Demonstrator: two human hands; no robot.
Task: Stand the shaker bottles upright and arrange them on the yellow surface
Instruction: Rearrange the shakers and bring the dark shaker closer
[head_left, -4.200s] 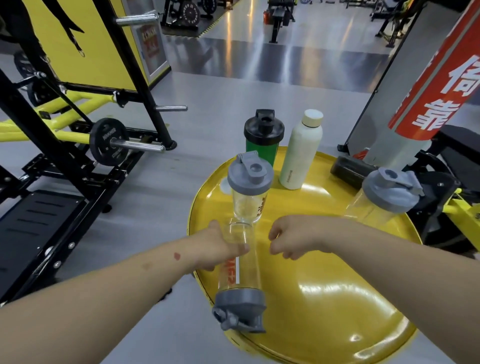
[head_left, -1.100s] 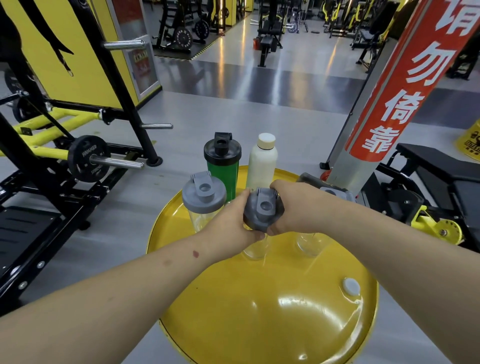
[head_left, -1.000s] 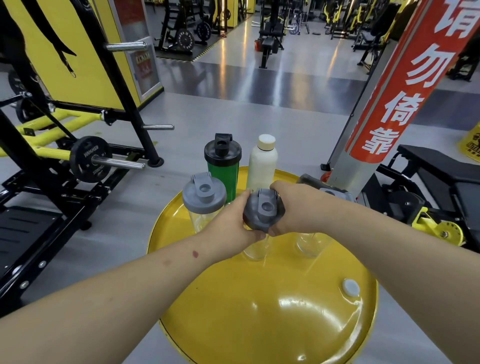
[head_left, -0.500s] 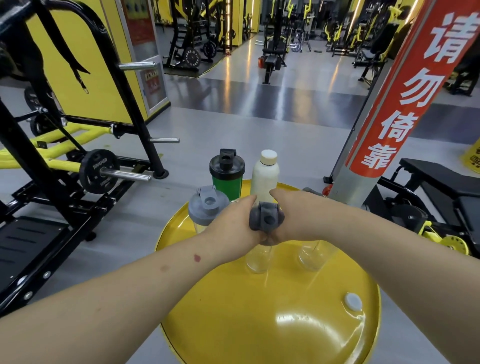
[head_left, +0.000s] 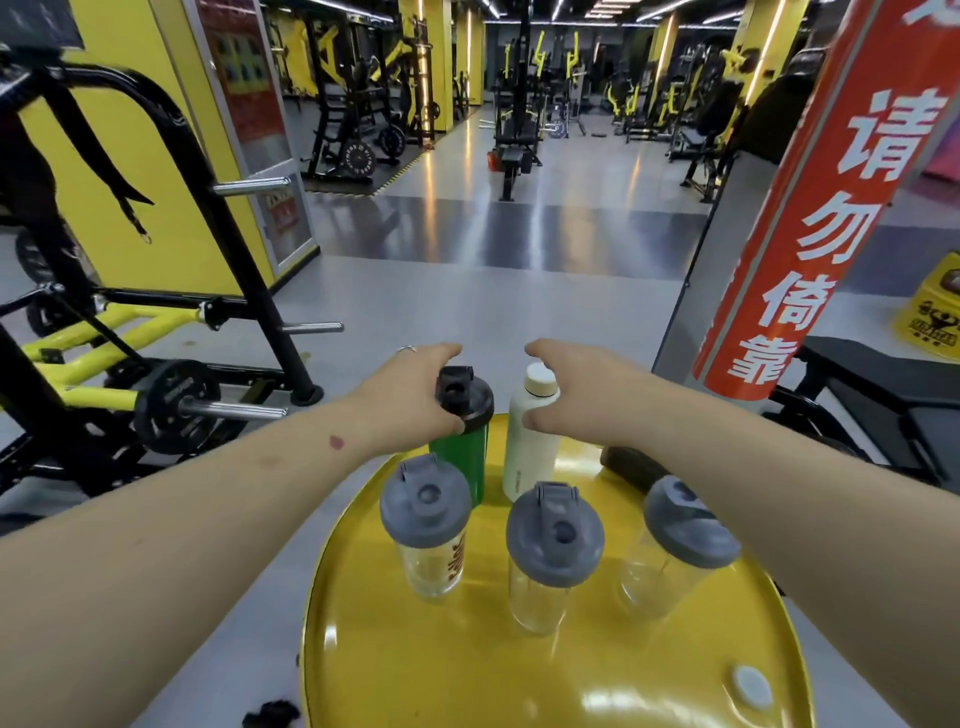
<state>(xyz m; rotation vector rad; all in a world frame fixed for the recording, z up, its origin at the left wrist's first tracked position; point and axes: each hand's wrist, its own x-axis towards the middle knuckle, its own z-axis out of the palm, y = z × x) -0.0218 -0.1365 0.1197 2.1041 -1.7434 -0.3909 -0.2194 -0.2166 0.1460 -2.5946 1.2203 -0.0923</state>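
Now 3 clear bottles with grey lids stand upright in a row on the round yellow top (head_left: 415, 670) in the lower middle of the frame: the left clear bottle (head_left: 427, 525), the middle clear bottle (head_left: 550, 558) and the right clear bottle (head_left: 675, 545). Behind them, at the far edge, stand a green bottle (head_left: 462, 457) with a black lid and a white bottle (head_left: 530, 447), side by side. The left hand (head_left: 410, 395) curls around the green bottle's lid, thumb and fingers touching it. The right hand (head_left: 571, 389) is at the white bottle's neck, fingers curved and spread; I cannot tell if it grips. A small white cap (head_left: 747, 687) sits at the lower right.
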